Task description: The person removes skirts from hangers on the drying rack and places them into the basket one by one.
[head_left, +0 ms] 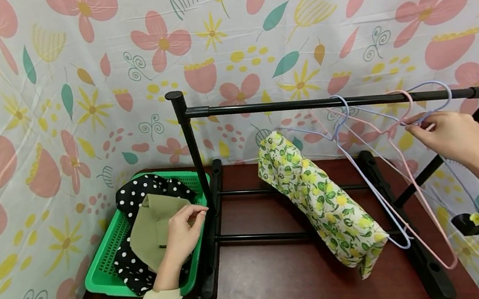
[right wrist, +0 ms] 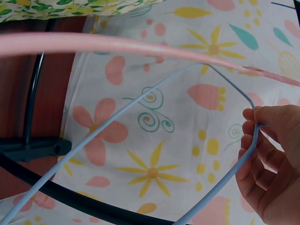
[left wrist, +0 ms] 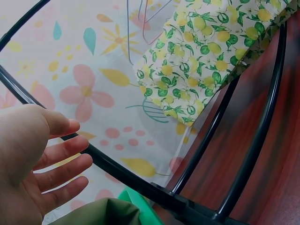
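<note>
My right hand (head_left: 451, 134) pinches a blue hanger (right wrist: 206, 196) between thumb and fingers, just below its hook on the black rail (head_left: 261, 108). Left of it on the rail hangs a pink hanger (right wrist: 93, 43) with no cloth on it. Farther left, a second blue hanger (head_left: 363, 178) carries a lemon-print cloth (head_left: 319, 199), folded over its lower bar. My left hand (head_left: 182, 235) is over the green basket (head_left: 107, 286), beside the rack's left post, with loosely bent fingers and nothing in them. Below it lies an olive cloth (head_left: 145, 243) on black polka-dot fabric (head_left: 144, 185).
The black rack stands on a dark red-brown table (head_left: 267, 287), with two low crossbars (head_left: 264, 237) and foot bars (head_left: 417, 257) at each end. A flower-print sheet (head_left: 224, 35) hangs behind and at the sides.
</note>
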{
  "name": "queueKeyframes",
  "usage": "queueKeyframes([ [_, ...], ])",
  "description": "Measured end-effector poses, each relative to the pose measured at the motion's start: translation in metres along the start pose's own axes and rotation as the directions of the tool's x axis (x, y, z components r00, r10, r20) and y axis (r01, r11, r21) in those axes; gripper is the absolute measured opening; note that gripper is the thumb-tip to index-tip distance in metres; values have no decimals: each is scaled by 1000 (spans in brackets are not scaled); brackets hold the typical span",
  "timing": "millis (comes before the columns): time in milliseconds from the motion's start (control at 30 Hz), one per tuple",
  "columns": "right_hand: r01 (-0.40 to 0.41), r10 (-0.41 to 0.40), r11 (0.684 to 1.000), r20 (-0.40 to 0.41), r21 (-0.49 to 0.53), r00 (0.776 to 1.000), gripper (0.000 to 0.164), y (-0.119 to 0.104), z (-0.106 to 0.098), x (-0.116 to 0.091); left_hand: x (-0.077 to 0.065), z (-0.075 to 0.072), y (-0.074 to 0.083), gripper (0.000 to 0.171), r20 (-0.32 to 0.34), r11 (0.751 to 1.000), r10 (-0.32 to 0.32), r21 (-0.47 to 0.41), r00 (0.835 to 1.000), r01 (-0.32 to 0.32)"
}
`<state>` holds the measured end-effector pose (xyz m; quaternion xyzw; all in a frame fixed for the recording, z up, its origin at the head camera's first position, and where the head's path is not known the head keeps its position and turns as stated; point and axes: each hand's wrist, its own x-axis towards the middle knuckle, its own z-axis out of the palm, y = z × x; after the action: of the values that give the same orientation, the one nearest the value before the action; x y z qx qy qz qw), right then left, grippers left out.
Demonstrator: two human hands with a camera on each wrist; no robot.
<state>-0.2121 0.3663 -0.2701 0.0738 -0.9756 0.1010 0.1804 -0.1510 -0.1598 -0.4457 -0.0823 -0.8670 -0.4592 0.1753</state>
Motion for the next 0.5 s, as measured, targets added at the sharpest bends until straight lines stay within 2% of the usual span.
queueKeyframes([
  [167, 16, -17, 999, 25, 34, 1000, 32, 3, 5, 1, 1, 4, -2, 14, -6, 1000, 25, -8, 1000, -25],
  [500, 0, -2, 999, 49, 32, 999, 31, 1, 13, 0, 1, 11, -3, 13, 12, 998, 54, -12, 998, -54],
])
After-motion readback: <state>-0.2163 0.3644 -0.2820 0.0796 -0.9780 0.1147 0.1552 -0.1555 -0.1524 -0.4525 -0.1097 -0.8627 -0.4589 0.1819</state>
